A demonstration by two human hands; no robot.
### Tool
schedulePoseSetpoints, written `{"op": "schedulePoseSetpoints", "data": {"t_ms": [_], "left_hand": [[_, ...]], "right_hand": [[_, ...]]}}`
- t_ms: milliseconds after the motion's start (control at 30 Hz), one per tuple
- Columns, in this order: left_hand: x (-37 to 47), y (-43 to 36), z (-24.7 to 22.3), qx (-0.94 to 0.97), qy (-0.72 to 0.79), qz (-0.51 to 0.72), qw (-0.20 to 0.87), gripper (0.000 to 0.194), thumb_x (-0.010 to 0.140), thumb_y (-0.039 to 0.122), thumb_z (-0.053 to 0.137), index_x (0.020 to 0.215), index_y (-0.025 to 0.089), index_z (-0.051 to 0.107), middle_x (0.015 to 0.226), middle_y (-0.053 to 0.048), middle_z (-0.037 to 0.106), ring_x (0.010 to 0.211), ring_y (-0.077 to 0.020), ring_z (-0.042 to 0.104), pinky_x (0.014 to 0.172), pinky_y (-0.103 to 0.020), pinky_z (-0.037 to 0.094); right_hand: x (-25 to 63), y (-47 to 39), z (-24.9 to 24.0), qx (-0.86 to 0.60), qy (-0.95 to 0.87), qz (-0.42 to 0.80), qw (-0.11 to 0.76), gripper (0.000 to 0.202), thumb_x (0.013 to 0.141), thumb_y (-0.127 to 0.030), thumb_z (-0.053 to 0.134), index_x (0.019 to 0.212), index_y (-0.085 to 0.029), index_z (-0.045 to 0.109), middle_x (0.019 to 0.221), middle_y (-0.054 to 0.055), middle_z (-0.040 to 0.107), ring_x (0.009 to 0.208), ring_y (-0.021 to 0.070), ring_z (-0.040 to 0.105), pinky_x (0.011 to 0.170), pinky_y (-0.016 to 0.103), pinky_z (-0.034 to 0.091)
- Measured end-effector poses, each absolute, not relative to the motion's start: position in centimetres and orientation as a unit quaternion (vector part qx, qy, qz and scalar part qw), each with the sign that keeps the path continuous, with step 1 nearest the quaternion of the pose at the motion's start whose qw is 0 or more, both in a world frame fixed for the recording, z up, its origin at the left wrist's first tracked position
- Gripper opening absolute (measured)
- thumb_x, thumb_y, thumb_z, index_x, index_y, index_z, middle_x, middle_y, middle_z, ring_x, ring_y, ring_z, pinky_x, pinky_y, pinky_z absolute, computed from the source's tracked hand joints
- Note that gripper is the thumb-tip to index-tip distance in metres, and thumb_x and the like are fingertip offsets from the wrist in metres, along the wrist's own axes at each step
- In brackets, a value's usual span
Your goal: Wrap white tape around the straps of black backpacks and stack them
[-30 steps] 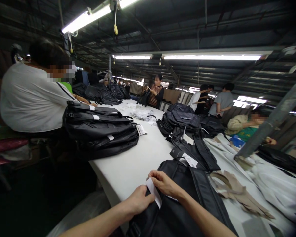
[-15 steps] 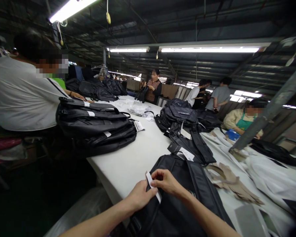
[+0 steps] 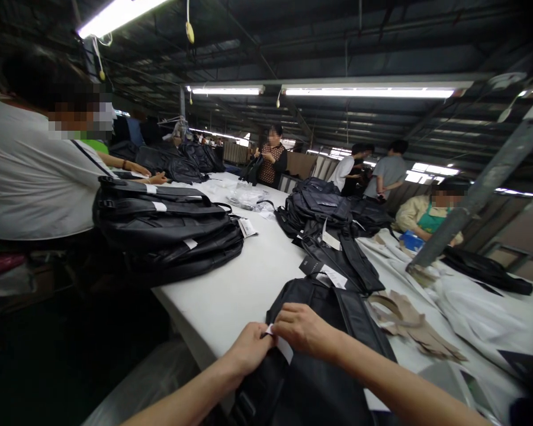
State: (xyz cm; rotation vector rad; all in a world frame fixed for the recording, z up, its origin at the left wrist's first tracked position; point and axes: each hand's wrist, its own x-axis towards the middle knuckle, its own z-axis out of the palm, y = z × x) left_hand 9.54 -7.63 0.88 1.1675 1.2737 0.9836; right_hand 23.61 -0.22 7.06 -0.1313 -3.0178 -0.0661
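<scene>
Inward, the left hand (image 3: 251, 349) angles toward the right hand (image 3: 300, 329).

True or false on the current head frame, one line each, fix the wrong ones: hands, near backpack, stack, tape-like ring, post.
1. The right hand has its fingers at a white strip on the near black backpack. True.
2. The left hand wears a glove. False: it is bare.
3. The stack of black bags at the left shows white labels. True.
4. The beige ring lies on that stack. False: it is right of the near backpack, by brown pieces.
5. The slanted post is on the right side of the view. True.
</scene>
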Motion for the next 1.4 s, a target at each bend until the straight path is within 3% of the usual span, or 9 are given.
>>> {"op": "schedulePoseSetpoints", "data": {"t_ms": [133, 467, 633, 800, 900, 1133, 1400], "left_hand": [[9.5, -7.7, 0.3, 0.45, 0.476, 0.423, 0.627, 0.007, 0.058, 0.022, 0.046, 0.061, 0.017, 0.045, 0.05, 0.007, 0.034, 0.047, -0.0073, 0.027, 0.047, -0.024, 0.016], [9.5, -8.2, 0.9, 0.476, 0.428, 0.436, 0.633, 0.006, 0.065, 0.02, 0.046, 0.068, 0.015, 0.048, 0.058, 0.006, 0.036, 0.054, -0.0084, 0.03, 0.051, -0.023, 0.02], [9.5, -8.0, 0.8, 0.523, 0.447, 0.417, 0.594, 0.01, 0.07, 0.023, 0.046, 0.071, 0.015, 0.052, 0.063, 0.005, 0.04, 0.058, -0.0095, 0.032, 0.054, -0.023, 0.024], [9.2, -8.0, 0.5, 0.522, 0.525, 0.4, 0.54, 0.015, 0.072, 0.029, 0.05, 0.071, 0.014, 0.051, 0.063, 0.004, 0.039, 0.062, -0.0115, 0.034, 0.058, -0.025, 0.027], [9.0, -8.2, 0.5, 0.517, 0.534, 0.391, 0.543, 0.017, 0.074, 0.032, 0.051, 0.069, 0.015, 0.05, 0.06, 0.005, 0.035, 0.059, -0.0105, 0.031, 0.056, -0.025, 0.025], [8.7, -8.1, 0.3, 0.528, 0.522, 0.442, 0.503, 0.027, 0.081, 0.034, 0.037, 0.071, 0.014, 0.053, 0.066, 0.001, 0.047, 0.067, -0.0149, 0.042, 0.065, -0.027, 0.032], [8.6, -8.2, 0.7, 0.513, 0.497, 0.446, 0.538, 0.023, 0.078, 0.033, 0.039, 0.067, 0.016, 0.049, 0.062, 0.003, 0.043, 0.061, -0.0123, 0.037, 0.058, -0.025, 0.029]], "right_hand": [[26.0, -1.4, 5.1, -0.094, -0.988, 0.041, 0.116, 0.026, 0.087, -0.011, 0.04, 0.106, -0.019, 0.055, 0.086, 0.004, 0.064, 0.077, 0.0153, 0.052, 0.072, 0.028, 0.039], [25.8, -1.5, 4.2, -0.104, -0.978, 0.029, 0.176, 0.018, 0.088, -0.014, 0.04, 0.095, -0.017, 0.056, 0.079, 0.005, 0.063, 0.071, 0.0155, 0.053, 0.065, 0.026, 0.041], [24.0, -0.4, 6.2, -0.128, -0.986, 0.014, 0.104, 0.018, 0.088, -0.022, 0.044, 0.08, -0.015, 0.059, 0.073, 0.004, 0.061, 0.066, 0.0136, 0.055, 0.058, 0.024, 0.039], [20.9, 0.6, 11.0, -0.036, -0.996, 0.041, -0.071, 0.016, 0.082, -0.014, 0.05, 0.088, -0.018, 0.064, 0.079, 0.003, 0.066, 0.065, 0.0118, 0.057, 0.057, 0.022, 0.037], [19.9, 0.6, 11.8, -0.022, -0.992, -0.008, -0.121, 0.017, 0.079, -0.014, 0.051, 0.084, -0.017, 0.067, 0.074, 0.004, 0.067, 0.06, 0.0126, 0.057, 0.054, 0.023, 0.036], [20.6, 1.1, 8.8, -0.025, -0.998, -0.022, -0.053, 0.013, 0.082, -0.016, 0.05, 0.077, -0.015, 0.062, 0.072, 0.004, 0.065, 0.062, 0.0132, 0.057, 0.06, 0.024, 0.038], [23.2, -0.7, 8.1, -0.093, -0.996, 0.014, -0.007, 0.016, 0.085, -0.016, 0.044, 0.089, -0.019, 0.059, 0.08, 0.003, 0.064, 0.07, 0.0134, 0.055, 0.067, 0.028, 0.032]]}}
